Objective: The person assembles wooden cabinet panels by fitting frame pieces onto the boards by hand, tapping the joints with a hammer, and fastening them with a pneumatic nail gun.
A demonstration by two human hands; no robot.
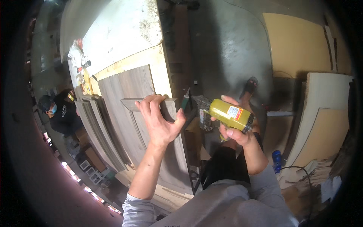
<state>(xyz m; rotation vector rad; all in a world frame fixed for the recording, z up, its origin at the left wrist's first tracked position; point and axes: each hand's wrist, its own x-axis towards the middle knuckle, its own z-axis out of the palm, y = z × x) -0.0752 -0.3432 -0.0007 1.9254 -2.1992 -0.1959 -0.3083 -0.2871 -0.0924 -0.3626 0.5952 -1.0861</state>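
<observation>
Yellow-green power tool (229, 114): long axis slanted, dark end away from left hand (159, 120).
Right hand (241, 135) wrapped round tool; left hand spread, touching grey wood-grain panel (174, 157).

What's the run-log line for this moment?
Left hand: spread on grey woodwork | Right hand: gripping yellow-green handheld tool | Woodwork: lying on worktable

A woodworking workshop is indicated by stacked grey boards (105, 130), a framed wooden panel (176, 153), a yellow-green handheld tool (221, 111) and a large propped sheet (327, 92).
</observation>
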